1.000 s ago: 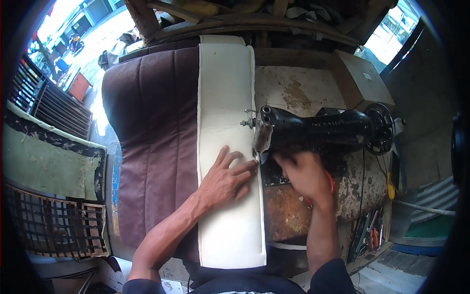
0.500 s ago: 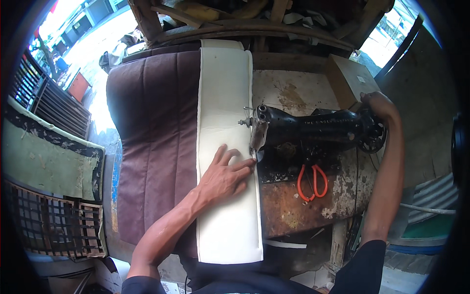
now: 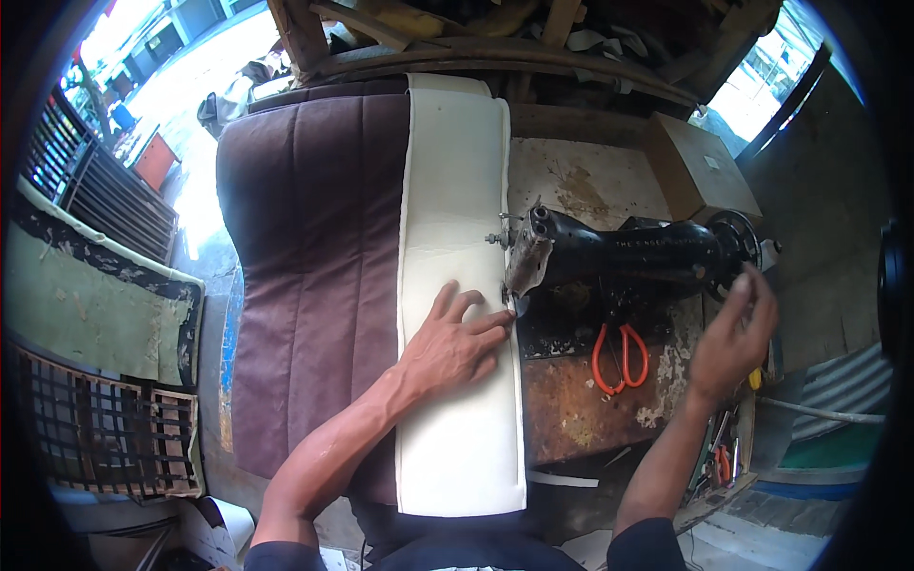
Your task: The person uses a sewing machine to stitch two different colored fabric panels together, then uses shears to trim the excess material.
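A long cream padded strip lies flat and lengthwise in front of me, lightly creased, its right edge right at the needle end of a worn black sewing machine. The machine stands crosswise, its handwheel at the right. Along the strip's left side spreads maroon quilted fabric, slightly rumpled.

Bright daylight whitens the pavement at upper left, beside a dark slatted metal grille. A rough timber frame spans the far side; a drab wall panel stands right.
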